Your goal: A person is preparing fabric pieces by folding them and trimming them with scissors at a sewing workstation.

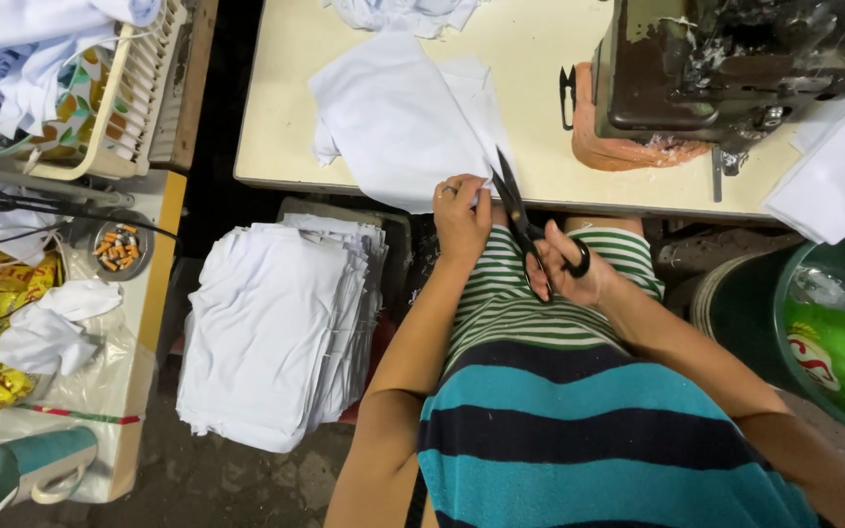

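Two hands: left hand (461, 213) pinches white cloth (405, 122); right hand (569, 269) grips black scissors (520, 210).

Rusty sewing machine (726, 64) on table (276, 117); white fabric stack (281, 332); teal mug (36, 467).

The light is even and fairly bright on the cream table (540, 59), seemingly from overhead; the white cloth (398, 117) there verges on washed-out, with faint folds only; beneath the table edge the shade deepens, and the gap beside the stacked white pieces (276, 332) is near black; the sewing machine (726, 59) reads dark and murky; wide-angle bending shows at the edges; focus is mostly sharp
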